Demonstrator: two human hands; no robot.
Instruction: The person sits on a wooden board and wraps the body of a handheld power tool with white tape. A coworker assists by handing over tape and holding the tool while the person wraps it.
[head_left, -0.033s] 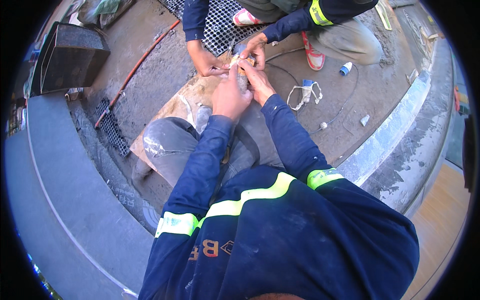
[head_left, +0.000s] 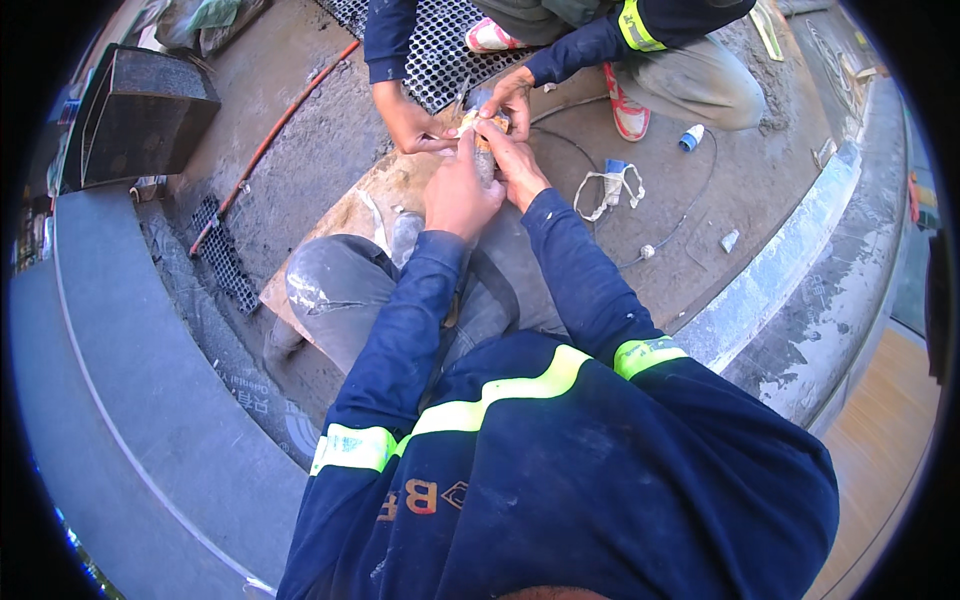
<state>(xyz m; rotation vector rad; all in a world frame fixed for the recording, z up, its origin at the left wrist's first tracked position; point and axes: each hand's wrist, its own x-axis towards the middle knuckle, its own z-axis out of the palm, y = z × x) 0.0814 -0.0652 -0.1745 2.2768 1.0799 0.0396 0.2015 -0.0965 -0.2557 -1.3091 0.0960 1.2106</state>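
Both hands are closed on a small orange-and-grey piece [head_left: 485, 162], the left hand [head_left: 462, 198] at its near left side and the right hand [head_left: 518, 172] on its right; their fingers partly hide it. It sits between the wearer and a co-worker, beyond the wearer's knees. Muddy grey floor [head_left: 720, 230] spreads all around, bordered on the left by a broad grey ledge [head_left: 180, 400] and on the right by a pale, smeared strip [head_left: 770, 270]. Facing the wearer, the co-worker crouches close, and that person's hands [head_left: 410, 125] meet at the piece's far end, covering part of it. A brown board [head_left: 340, 215] lies beneath the wearer's bent leg, which blocks some of it. At upper left a dark box [head_left: 150, 105] stands by the ledge; a black perforated mat [head_left: 440, 60] lies beyond the co-worker's hands. An orange-red hose [head_left: 290, 115] runs down the left, reaching a small mesh scrap [head_left: 228, 255]. On the right lie a blue-and-white strapped item [head_left: 614, 180], then a smaller blue-and-white connector [head_left: 691, 138].
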